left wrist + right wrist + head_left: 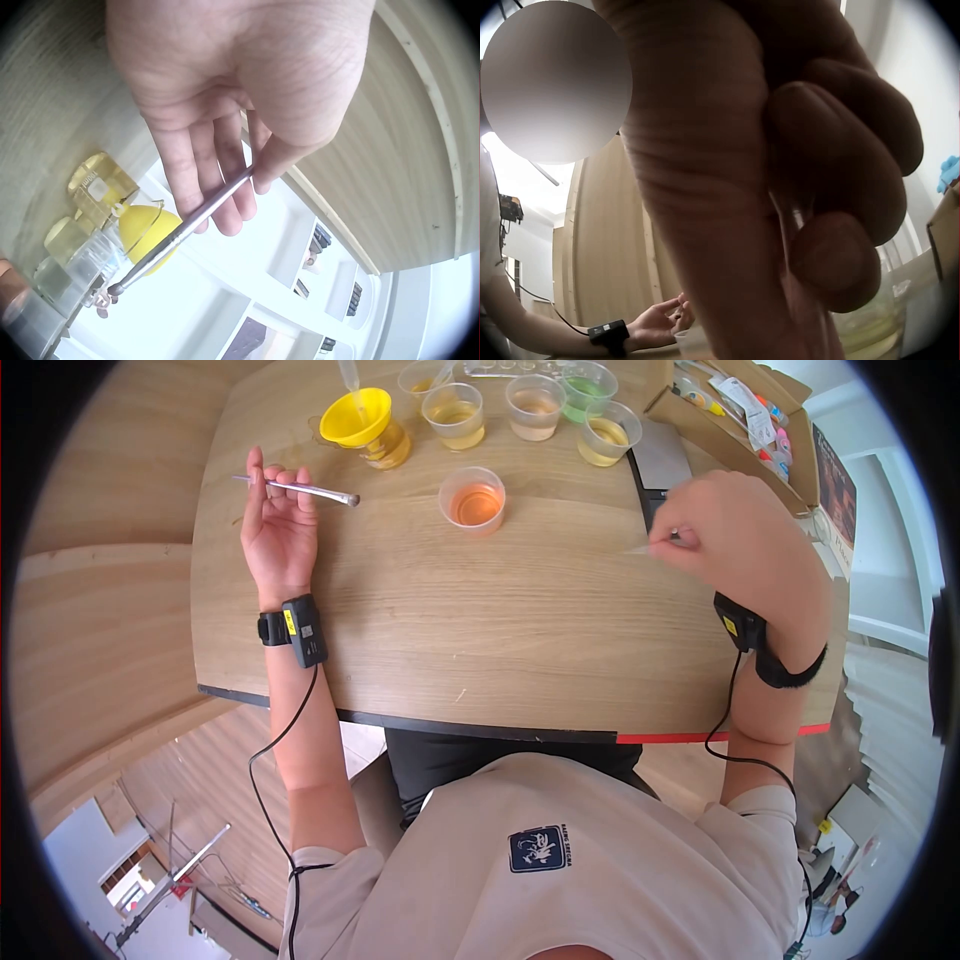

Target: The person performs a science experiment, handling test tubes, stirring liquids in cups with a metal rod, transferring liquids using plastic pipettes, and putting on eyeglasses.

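My left hand (pixel 280 530) is palm up over the table's left side, pinching a slim silver brush (pixel 191 223) between thumb and fingers. Its dark bristle tip points right in the head view. On the right, my right hand (pixel 715 525) has curled fingers gripping a thin clear plastic tube (pixel 793 225), mostly hidden in the grip. A pale tip sticks out toward the left in the head view. Between the hands stands a clear cup of orange liquid (pixel 474 502). Beyond the left hand, a yellow funnel (pixel 356 418) sits in a beaker of amber liquid (pixel 390 450).
Several clear cups line the table's far side, including a pale yellow one (pixel 455 418), a peach one (pixel 534 410), a green one (pixel 585 395) and another yellowish one (pixel 607 435). An open cardboard box (pixel 660 395) of bottles stands far right, beside a grey laptop-like slab (pixel 662 455).
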Available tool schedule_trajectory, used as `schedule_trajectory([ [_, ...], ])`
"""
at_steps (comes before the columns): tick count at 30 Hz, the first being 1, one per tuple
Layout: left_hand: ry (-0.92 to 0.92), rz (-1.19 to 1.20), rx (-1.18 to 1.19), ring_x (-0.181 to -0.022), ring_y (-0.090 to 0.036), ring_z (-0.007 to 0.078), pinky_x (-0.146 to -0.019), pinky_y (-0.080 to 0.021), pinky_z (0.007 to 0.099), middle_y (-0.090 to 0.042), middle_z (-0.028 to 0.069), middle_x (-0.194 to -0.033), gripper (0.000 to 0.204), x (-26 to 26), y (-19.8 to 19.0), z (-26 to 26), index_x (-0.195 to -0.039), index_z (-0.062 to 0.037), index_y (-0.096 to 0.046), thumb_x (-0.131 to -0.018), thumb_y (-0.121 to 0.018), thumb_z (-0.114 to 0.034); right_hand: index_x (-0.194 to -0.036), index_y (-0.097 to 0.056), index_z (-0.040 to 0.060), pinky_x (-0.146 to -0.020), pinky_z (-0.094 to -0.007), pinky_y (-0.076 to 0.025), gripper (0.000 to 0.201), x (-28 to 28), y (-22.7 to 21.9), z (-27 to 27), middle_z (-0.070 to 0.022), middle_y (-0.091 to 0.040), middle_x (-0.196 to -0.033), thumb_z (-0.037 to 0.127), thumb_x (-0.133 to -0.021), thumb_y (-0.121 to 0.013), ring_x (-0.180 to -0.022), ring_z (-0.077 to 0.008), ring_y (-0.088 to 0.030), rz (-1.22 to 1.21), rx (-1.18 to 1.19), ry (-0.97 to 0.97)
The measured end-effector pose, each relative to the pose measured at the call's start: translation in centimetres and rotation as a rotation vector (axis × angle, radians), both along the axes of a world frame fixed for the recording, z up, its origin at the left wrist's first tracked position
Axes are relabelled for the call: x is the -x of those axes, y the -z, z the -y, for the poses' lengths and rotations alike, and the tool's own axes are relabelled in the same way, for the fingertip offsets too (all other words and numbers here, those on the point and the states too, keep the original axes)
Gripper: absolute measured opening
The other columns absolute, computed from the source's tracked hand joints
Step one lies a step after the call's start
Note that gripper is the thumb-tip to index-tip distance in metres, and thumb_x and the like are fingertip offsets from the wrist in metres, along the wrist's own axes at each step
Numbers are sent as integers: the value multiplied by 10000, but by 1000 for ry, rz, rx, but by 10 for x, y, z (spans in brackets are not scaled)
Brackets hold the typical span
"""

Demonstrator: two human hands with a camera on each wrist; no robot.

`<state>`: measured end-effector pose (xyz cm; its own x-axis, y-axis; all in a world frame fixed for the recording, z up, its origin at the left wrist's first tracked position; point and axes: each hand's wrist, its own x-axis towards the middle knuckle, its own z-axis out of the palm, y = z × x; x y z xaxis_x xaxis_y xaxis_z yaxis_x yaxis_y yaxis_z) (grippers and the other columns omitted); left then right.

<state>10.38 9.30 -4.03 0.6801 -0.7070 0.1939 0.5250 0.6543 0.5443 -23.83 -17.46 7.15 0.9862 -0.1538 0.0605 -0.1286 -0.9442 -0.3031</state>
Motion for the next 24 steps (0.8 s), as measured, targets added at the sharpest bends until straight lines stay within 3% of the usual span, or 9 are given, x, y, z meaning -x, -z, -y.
schedule_trajectory([
  [4, -3, -7, -11, -979, -646, 200, -1048, -542, 408, -639, 77, -1034, 409, -1, 1, -1, -1442, -54, -420, -1047, -511, -109, -758, -661, 71, -668, -409, -481, 75, -12, -9, -6, -77, -654, -744, 132, -772, -701, -742, -308, -617, -86, 50, 53],
  [6, -9, -15, -10, -976, -648, 201, -1050, -540, 407, -639, 78, -1032, 408, -1, 0, -1, -1442, -54, -421, -1048, -510, -111, -779, -669, 51, -676, -420, -490, 119, -19, -18, -8, -102, -663, -777, 165, -803, -689, -753, -320, -618, -176, 66, 182],
  [7, -11, -15, -8, -976, -648, 201, -1050, -540, 407, -639, 78, -1032, 408, -1, 0, -1, -1442, -54, -421, -1048, -510, -111, -779, -669, 51, -676, -420, -490, 119, -20, -13, -7, -102, -663, -777, 165, -803, -689, -753, -320, -618, -175, 68, 180],
  [9, 34, -32, 19, -986, -623, 181, -1089, -512, 414, -568, 59, -1048, 367, -1, -1, -2, -1417, -57, -469, -1050, -474, -64, -794, -667, 31, -673, -441, -493, 167, -23, 5, -5, -134, -643, -768, 194, -833, -672, -754, -341, -613, 113, 43, 93],
  [19, 8, -42, 1, -979, -620, 183, -1094, -509, 414, -569, 61, -1053, 369, -1, -1, -1, -1417, -58, -467, -1048, -479, -65, -742, -607, 55, -645, -432, -472, 124, -25, 22, -10, -148, -591, -716, 145, -807, -662, -720, -347, -594, 52, 117, 16],
  [22, -16, -5, -21, -980, -645, 202, -1044, -542, 404, -633, 78, -1029, 402, -1, 0, 0, -1435, -53, -425, -1049, -515, -116, -732, -601, 63, -643, -423, -464, 112, -11, 10, -4, -132, -583, -698, 137, -787, -665, -712, -337, -594, -30, 182, 69],
  [24, -6, -11, -14, -979, -645, 198, -1047, -540, 405, -632, 77, -1026, 400, -1, 0, 0, -1435, -52, -424, -1050, -511, -115, -707, -591, 63, -649, -426, -460, 132, -6, 10, 4, -123, -584, -692, 133, -770, -684, -709, -337, -592, 72, 106, 34],
])
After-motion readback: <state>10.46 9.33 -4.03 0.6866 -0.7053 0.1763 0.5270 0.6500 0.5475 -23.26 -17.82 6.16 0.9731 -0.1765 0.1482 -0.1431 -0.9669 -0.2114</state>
